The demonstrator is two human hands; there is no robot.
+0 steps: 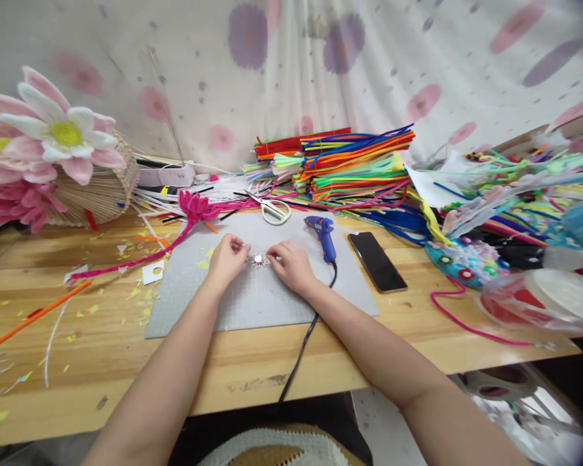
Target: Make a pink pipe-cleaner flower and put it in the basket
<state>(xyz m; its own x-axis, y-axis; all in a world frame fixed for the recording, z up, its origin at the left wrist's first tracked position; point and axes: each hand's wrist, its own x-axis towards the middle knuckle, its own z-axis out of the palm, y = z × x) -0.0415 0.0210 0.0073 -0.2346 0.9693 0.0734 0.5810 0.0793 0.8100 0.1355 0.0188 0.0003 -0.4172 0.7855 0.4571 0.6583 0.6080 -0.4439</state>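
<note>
- At the gray mat (267, 304), we see a small piece (258, 260) between left hand (226, 259) and right hand (292, 264).
- Fingertips bunched together; any grip we cannot tell.

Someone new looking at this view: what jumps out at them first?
Probably the big pink and white flowers at the far left, and the bright stack of fuzzy stems at the back of the table. Next, the left hand and right hand on either side of a tiny white-centred piece over the grey mat.
</note>
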